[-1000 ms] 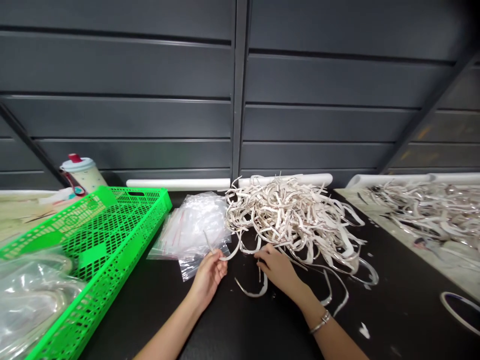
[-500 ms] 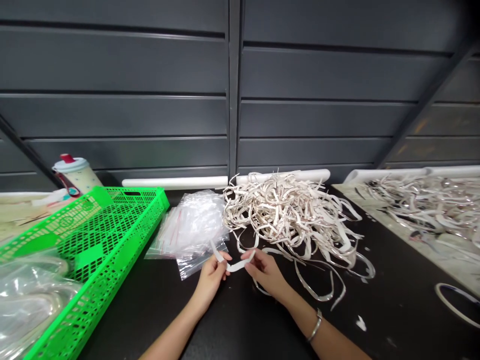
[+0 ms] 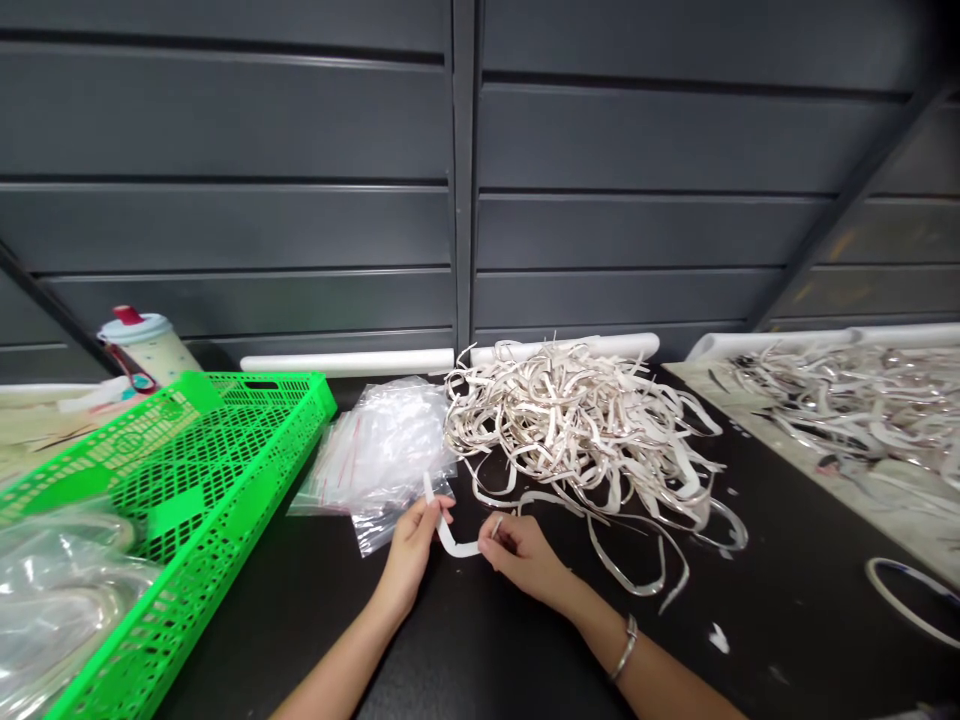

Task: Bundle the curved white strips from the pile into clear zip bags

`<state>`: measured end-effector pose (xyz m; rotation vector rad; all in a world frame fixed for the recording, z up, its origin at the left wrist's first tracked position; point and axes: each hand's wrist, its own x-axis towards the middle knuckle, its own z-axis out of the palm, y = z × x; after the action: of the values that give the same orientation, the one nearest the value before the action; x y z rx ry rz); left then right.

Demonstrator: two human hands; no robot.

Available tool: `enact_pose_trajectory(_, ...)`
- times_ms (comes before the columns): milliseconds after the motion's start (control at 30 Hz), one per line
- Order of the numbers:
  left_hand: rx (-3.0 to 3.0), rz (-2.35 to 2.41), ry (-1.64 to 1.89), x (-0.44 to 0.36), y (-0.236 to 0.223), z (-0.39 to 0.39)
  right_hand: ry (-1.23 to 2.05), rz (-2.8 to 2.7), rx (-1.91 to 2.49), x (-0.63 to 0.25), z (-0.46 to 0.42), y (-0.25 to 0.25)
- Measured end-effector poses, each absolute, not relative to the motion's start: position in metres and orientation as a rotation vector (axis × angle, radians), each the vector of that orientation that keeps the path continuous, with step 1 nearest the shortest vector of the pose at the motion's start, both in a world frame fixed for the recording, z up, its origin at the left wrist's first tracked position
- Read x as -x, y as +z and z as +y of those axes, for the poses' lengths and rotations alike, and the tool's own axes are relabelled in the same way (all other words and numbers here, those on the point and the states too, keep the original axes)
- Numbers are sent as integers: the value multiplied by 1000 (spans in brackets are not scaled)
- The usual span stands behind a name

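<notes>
Between my hands is a white strip [image 3: 452,541], bent into a curve above the dark table. My left hand [image 3: 417,530] pinches it partway along, and its free end sticks up past the fingers. The other end is gripped by my right hand [image 3: 517,548], whose fingers are curled closed. Just behind my left hand lies a stack of clear plastic zip bags [image 3: 390,440]. A tangled heap of white and shiny strips [image 3: 562,420] rises beyond my right hand, with some loose loops trailing toward me.
On the left, a green plastic crate [image 3: 247,480] holds bagged coils [image 3: 67,600]. A cup with a red cap [image 3: 150,345] stands behind it. White rolls [image 3: 349,362] lie along the grey wall. More strips [image 3: 877,410] and a ring [image 3: 911,605] are at right.
My right hand has moved slightly down and left, its fingers curling in more. The strip's free end by my left hand now points more upright.
</notes>
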<state>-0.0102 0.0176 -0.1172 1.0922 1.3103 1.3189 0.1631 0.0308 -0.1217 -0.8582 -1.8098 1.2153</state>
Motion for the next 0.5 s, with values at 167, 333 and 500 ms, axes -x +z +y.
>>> enact_pose_trajectory(167, -1151, 1316, 1328, 10, -118, 18, 1236, -1906, 834, -165, 28, -118)
enact_pose_trajectory(333, -1115, 1325, 1310, 8, -121, 18, 1320, -1973, 652, -171, 28, -113)
enact_pose_trajectory(500, -1044, 1311, 1305, 7, -121, 17, 1083, -1763, 927, -177, 41, -122)
